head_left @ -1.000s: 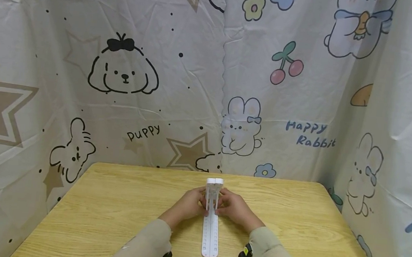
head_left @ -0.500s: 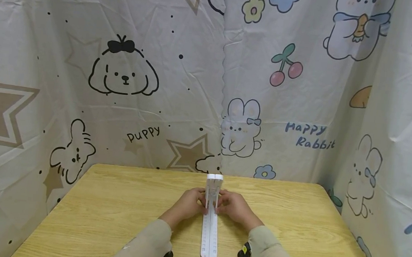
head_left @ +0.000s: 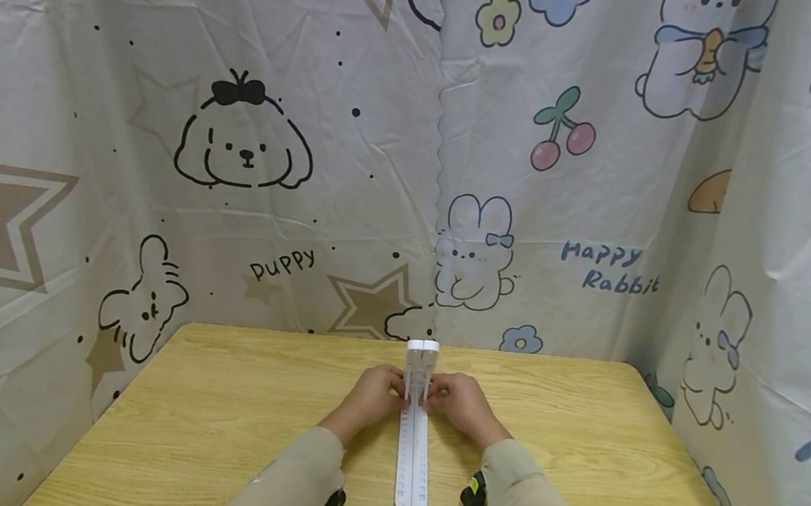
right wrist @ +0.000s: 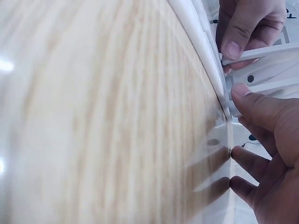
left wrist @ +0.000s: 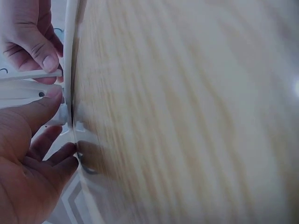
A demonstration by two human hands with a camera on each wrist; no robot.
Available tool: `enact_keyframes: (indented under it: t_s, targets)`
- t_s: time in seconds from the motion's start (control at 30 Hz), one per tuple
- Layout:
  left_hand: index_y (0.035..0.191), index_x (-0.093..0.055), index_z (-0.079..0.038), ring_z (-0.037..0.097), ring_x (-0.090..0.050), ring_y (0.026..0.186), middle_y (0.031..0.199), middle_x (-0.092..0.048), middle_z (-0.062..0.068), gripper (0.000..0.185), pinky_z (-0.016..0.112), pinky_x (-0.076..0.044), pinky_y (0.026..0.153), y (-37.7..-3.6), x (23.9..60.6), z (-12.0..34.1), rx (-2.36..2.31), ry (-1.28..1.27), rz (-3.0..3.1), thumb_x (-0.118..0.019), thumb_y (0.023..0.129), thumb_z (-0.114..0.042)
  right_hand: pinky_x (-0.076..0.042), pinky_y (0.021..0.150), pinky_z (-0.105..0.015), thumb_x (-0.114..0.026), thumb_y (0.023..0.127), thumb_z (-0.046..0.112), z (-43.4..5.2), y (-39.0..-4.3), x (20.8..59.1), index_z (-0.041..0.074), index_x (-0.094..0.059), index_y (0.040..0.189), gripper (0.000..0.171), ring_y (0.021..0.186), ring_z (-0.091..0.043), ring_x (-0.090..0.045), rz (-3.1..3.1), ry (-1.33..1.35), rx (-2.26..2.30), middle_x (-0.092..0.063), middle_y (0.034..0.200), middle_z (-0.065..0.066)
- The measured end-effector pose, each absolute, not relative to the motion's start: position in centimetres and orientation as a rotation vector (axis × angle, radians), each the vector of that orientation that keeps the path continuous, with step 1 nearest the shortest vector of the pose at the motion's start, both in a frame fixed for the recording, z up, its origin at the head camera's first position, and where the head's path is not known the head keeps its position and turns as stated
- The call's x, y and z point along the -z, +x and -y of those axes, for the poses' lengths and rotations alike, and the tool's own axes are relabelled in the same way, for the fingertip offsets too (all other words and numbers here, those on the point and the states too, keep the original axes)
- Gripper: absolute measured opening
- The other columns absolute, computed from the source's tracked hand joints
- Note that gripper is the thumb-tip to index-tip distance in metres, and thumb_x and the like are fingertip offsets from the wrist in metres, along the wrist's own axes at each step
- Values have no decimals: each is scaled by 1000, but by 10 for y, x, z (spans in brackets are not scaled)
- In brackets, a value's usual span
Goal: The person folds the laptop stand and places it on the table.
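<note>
The white folding stand (head_left: 416, 427) lies lengthwise down the middle of the table (head_left: 226, 407), its long slotted base flat on the wood and its far section raised upright between the two hands. The left hand (head_left: 377, 393) grasps the upright piece from the left, thumb pressed on a thin white strut in the left wrist view; the right hand (head_left: 455, 399) pinches it from the opposite side, thumb on the plastic just beside the base edge (the remaining fingers hang loosely curled below, holding nothing more). Both hands meet at the hinge region, near the far end of the base.

The step in hand looks like setting the raised arm's angle: the support strut is being worked toward a slot in the base. The next move probably calls for small, even pressure from both thumbs, keeping the base flat against the table while the strut seats. Whether the strut is already engaged cannot be told from these views.
</note>
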State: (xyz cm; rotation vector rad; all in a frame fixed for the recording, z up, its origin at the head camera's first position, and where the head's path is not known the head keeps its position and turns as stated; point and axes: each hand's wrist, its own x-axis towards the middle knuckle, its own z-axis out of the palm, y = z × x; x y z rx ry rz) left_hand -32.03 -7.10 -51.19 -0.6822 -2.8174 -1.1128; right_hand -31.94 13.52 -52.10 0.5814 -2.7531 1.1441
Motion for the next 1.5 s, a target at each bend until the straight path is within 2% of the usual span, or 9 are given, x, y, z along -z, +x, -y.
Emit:
enact_keyframes:
  t_s: [0.2, 0.43, 0.67, 0.8, 0.9, 1.0, 1.13, 1.3, 1.5]
  targets:
    - [81, -79, -3, 31, -67, 111, 110, -74, 10, 5, 47, -53, 102, -324, 512, 69, 1105, -650, 2814, -83, 80, 0, -56, 91, -44, -87, 77, 9, -132, -321, 522, 16, -75, 76, 13, 98, -19, -70, 2749, 531, -1140, -78, 99, 4]
    - [80, -80, -3, 26, -71, 99, 99, -78, 6, 6, 44, -58, 91, -323, 508, 63, 1114, -541, 2820, -83, 78, 2, -55, 99, -47, -87, 76, 5, -128, -320, 519, 15, -78, 77, 13, 109, -26, -70, 2719, 451, -1199, -77, 112, -4]
    - [80, -78, -7, 17, -64, 82, 91, -75, 3, 8, 38, -58, 75, -321, 503, 61, 1111, -315, 2862, -86, 79, -7, -54, 98, -46, -89, 77, 14, -128, -319, 514, 17, -74, 76, 15, 107, -24, -69, 2778, 310, -1111, -77, 110, -2]
    - [86, -74, -8, 20, -64, 85, 96, -74, 5, 15, 39, -57, 76, -324, 502, 63, 1183, -228, 2825, -87, 81, -14, -54, 82, -38, -89, 79, 19, -127, -320, 511, 17, -74, 82, 15, 88, -19, -64, 2817, 210, -1086, -76, 102, -1]
    - [95, -74, -7, 24, -67, 95, 104, -74, 9, 20, 42, -58, 83, -326, 503, 65, 1240, -256, 2789, -87, 81, -15, -50, 75, -36, -88, 81, 21, -127, -321, 510, 16, -75, 89, 16, 79, -19, -59, 2827, 163, -1114, -74, 99, -1]
    - [102, -76, -7, 27, -68, 102, 111, -75, 11, 22, 45, -59, 90, -327, 504, 66, 1319, -343, 2755, -86, 82, -10, -55, 88, -42, -87, 83, 22, -128, -322, 511, 16, -76, 99, 20, 95, -24, -66, 2808, 167, -1167, -75, 108, -2]
    - [102, -76, -7, 28, -70, 105, 108, -76, 9, 19, 44, -59, 93, -329, 505, 67, 1419, -456, 2722, -81, 85, -3, -51, 104, -50, -85, 85, 18, -129, -324, 512, 15, -77, 107, 24, 117, -28, -66, 2750, 221, -1243, -75, 116, -3]
    - [99, -74, -6, 27, -71, 104, 102, -76, 8, 15, 40, -60, 91, -333, 506, 67, 1482, -517, 2699, -79, 86, 1, -56, 90, -44, -84, 84, 14, -128, -328, 513, 16, -78, 104, 20, 100, -22, -67, 2702, 260, -1301, -77, 110, -1]
    - [98, -75, -4, 26, -71, 102, 102, -76, 9, 13, 40, -60, 89, -332, 506, 67, 1511, -508, 2703, -79, 86, 2, -55, 99, -45, -83, 84, 11, -130, -331, 518, 16, -80, 99, 16, 111, -23, -70, 2684, 322, -1358, -78, 106, 0]
